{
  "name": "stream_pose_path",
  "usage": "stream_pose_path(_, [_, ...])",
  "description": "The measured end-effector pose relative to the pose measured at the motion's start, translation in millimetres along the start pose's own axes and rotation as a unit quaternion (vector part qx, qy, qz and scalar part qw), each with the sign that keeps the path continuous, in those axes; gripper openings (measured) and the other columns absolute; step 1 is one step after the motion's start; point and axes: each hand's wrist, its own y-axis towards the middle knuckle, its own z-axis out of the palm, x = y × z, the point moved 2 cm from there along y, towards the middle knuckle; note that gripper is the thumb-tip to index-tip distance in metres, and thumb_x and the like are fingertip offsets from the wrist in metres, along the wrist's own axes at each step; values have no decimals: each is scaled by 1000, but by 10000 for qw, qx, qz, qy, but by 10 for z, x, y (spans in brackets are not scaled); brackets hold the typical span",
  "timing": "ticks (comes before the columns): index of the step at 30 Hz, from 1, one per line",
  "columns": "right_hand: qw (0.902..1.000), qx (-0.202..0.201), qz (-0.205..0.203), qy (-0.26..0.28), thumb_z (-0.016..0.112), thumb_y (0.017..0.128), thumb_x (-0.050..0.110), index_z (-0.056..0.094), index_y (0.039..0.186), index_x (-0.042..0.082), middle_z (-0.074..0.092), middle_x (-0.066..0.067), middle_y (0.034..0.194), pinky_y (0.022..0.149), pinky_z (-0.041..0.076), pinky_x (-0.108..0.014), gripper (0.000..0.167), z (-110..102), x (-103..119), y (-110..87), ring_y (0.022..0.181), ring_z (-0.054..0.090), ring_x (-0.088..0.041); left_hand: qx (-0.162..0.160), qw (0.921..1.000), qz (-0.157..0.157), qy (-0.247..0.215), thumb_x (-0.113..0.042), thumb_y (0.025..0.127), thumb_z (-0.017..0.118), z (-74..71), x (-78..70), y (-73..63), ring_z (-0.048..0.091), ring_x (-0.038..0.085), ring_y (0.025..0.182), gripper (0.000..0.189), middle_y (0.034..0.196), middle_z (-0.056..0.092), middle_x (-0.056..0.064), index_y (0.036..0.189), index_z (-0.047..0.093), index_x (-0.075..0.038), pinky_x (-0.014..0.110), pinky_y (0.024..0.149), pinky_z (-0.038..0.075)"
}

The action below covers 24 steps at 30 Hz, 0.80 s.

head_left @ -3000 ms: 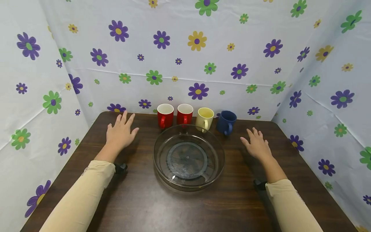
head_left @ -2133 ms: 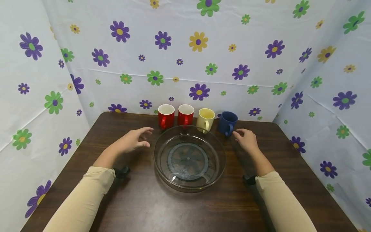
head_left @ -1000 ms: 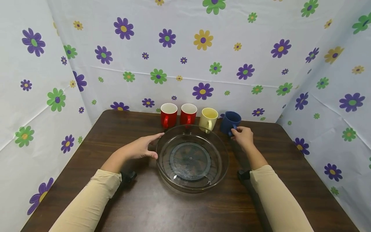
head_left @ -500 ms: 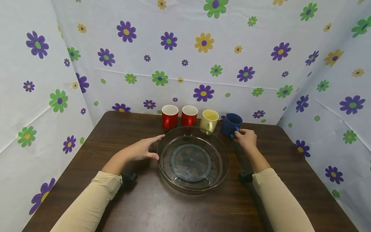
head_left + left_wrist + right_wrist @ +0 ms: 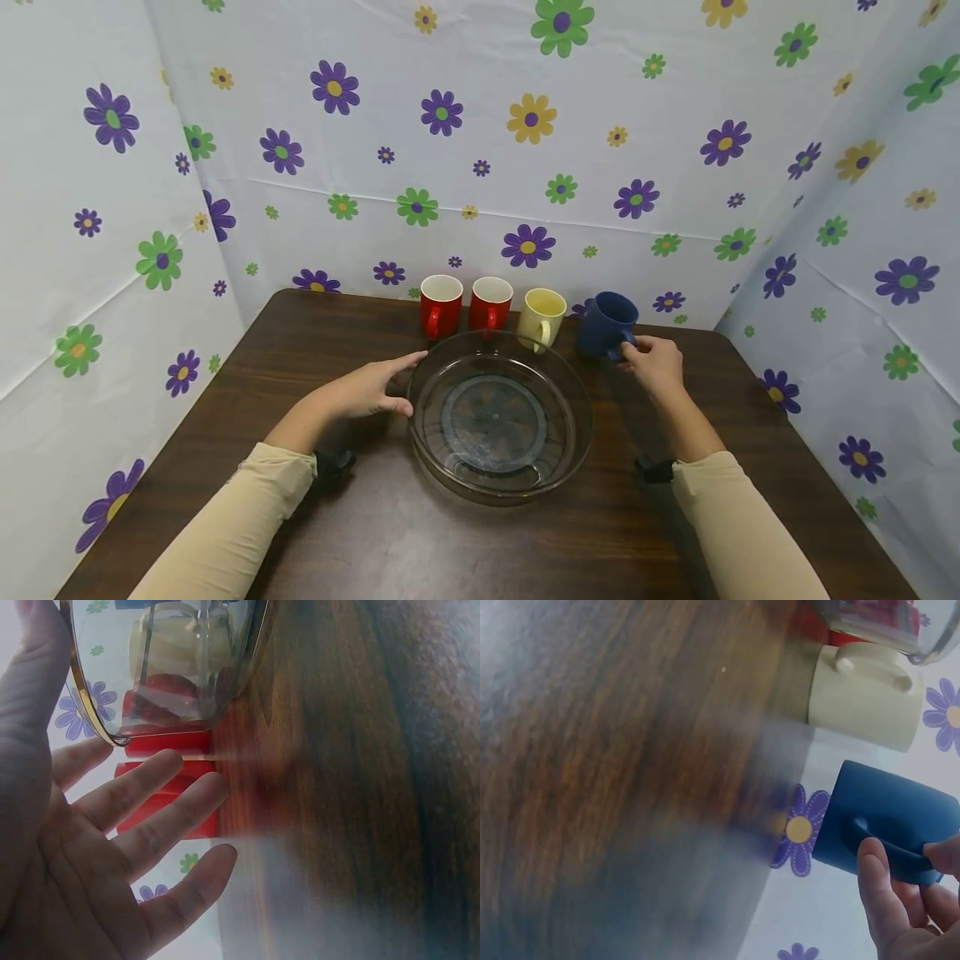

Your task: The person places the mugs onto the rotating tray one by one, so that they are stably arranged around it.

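A blue mug [image 5: 597,325] is at the right end of a row of mugs; my right hand [image 5: 658,365] pinches its handle between thumb and fingers. In the right wrist view the blue mug [image 5: 877,806] shows tilted, with floral cloth visible between its base and the tabletop. On the table's middle stands a large clear glass bowl [image 5: 495,421] with nothing in it. My left hand [image 5: 362,392] is at the bowl's left side, fingers spread, thumb right at the rim. The left wrist view shows those fingers [image 5: 154,832] extended beside the glass.
Two red mugs [image 5: 441,310] and a yellow mug [image 5: 542,317] stand behind the bowl, handles facing me. The dark wooden table [image 5: 450,558] is enclosed by a white flowered cloth [image 5: 337,150] at the back and both sides.
My right hand came in from the right, took the blue mug's handle and has shifted the mug slightly right, raised. My left hand moved inward to the bowl's rim and stayed there.
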Motion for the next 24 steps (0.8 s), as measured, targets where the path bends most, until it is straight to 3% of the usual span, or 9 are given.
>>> stream_pose_path(4, [9999,9,-148,-14,61,101,16,66,123,-11,73,-28,102,57,52,-17,35,-69,62,-25,82,76,-35,22,10000,-27,-44,-34,85,78,3,-7,-6,52,43,132,97,151,46,25,161,24,-7,63,108,39])
stream_pose_path(10, [9995,-28,-303,-109,62,100,15,68,120,-9,74,-27,97,56,51,-19,32,-199,213,-72,65,73,-12,26,10000,-56,-35,-33,86,77,2,-11,-17,54,45,130,97,149,47,27,161,22,-6,63,106,41])
stream_pose_path(16, [9987,-59,-488,-132,62,99,13,67,122,-10,74,-26,93,55,51,-17,34,-288,293,-92,59,68,-3,18,9999,-111,10,-34,88,77,-3,-35,-29,56,46,127,95,148,48,28,161,22,-8,64,104,43])
stream_pose_path(19, [9975,-102,-660,-238,62,97,14,69,120,-10,75,-24,90,54,50,-16,34,-310,307,-88,60,69,-5,26,9999,-139,24,-36,88,76,1,-43,-37,57,45,127,96,148,48,28,161,22,-8,64,103,43])
stream_pose_path(24, [9961,-130,-774,-397,63,96,13,70,117,-9,75,-22,89,54,49,-17,32,-330,303,-94,74,76,-28,77,9998,-174,-24,-38,88,75,25,-40,-43,56,45,127,96,148,47,28,162,20,-9,64,103,43])
